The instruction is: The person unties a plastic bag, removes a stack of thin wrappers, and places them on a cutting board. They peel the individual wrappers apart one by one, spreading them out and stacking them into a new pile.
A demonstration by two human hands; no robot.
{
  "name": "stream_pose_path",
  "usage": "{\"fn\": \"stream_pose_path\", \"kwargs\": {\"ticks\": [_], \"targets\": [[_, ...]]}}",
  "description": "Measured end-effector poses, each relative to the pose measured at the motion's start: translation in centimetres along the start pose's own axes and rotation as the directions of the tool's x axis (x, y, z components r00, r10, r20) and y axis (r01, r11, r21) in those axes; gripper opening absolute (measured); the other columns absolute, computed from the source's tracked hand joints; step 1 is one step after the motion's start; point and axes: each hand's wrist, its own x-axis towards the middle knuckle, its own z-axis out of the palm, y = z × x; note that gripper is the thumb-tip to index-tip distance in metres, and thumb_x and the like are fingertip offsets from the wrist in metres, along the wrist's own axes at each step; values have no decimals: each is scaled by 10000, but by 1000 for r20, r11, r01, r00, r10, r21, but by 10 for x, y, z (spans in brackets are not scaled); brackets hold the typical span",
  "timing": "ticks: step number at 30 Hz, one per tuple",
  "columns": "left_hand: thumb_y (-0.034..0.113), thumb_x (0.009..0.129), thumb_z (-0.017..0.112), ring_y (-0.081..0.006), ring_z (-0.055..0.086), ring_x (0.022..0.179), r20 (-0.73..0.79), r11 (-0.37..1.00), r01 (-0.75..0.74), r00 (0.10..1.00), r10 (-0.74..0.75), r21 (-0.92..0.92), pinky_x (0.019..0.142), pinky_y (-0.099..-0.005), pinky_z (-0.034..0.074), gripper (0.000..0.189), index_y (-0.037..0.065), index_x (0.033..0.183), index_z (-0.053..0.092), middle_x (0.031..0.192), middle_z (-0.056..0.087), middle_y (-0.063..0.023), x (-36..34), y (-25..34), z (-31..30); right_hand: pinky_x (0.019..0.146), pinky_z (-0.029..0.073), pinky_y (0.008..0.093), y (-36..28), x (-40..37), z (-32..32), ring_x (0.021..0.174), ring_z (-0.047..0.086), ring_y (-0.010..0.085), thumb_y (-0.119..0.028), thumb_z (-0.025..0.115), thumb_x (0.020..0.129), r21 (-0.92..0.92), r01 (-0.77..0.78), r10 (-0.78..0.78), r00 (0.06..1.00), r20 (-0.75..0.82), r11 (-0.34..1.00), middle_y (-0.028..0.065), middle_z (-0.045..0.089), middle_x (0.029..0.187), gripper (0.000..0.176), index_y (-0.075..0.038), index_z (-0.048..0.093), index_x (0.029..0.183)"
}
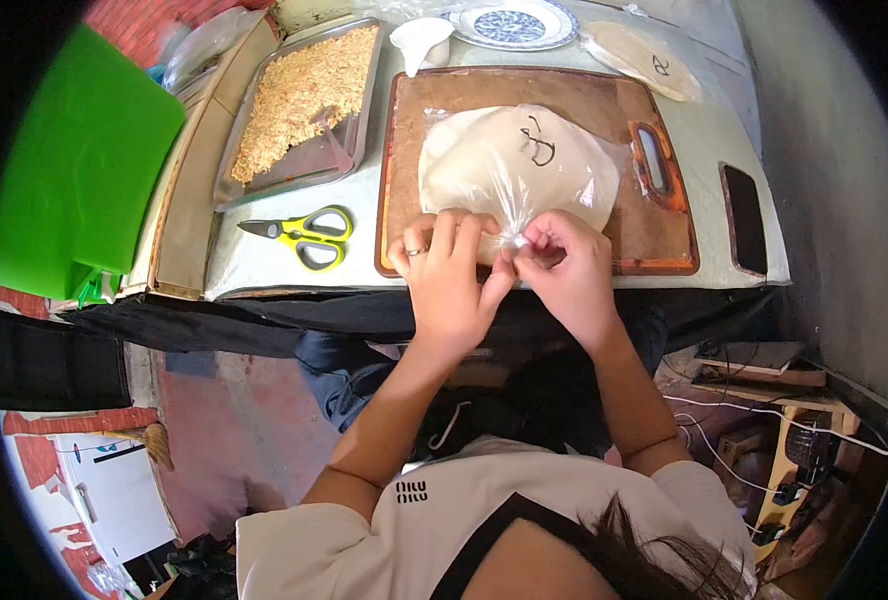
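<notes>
A clear plastic bag (564,165) holds pale, round, flat sheets and has black marker writing on it. It lies on a brown wooden cutting board (654,90), its gathered neck towards me. My left hand (452,270) pinches the twisted neck from the left, a ring on one finger. From the right, my right hand (570,268) grips the same neck between thumb and fingers. The fingertips of both hands nearly meet there and partly hide whether the neck is knotted. Left of the board lie scissors (304,236) with yellow-green handles.
A metal tray (349,165) of yellowish chopped bits stands at the back left. Behind the board are a white funnel-like container (422,42), a blue-patterned plate (516,24) and another marked bag (639,58). A dark phone (744,220) lies right; a green container (74,170) stands far left.
</notes>
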Motion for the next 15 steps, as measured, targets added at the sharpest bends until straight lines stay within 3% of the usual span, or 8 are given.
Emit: {"fn": "stream_pose_path", "kwargs": {"ticks": [4,7,15], "targets": [[299,768,674,-291,473,1035,119,997,-78,990,79,-13,854,-452,300,294,160,1022,623,1020,564,-38,2,0,0,595,482,338,-4,-1,-7,644,605,248,-65,670,805,-36,23,-21,998,64,999,120,585,731,146,-16,535,834],[311,764,680,-285,479,1042,117,995,-103,988,101,10,849,-446,310,305,165,1028,632,1026,576,-30,0,-2,3,613,480,353,-14,0,-13,662,609,278,-61,629,841,-80,40,-32,995,98,996,138,582,745,122,-20,517,869],[257,715,724,-230,575,926,-199,985,-145,967,160,88,834,-406,318,207,156,891,682,848,646,-5,-5,-2,21,604,464,357,-9,-3,-10,641,604,289,-79,565,884,-24,-99,101,993,56,995,171,568,715,90,-3,521,898]]}}
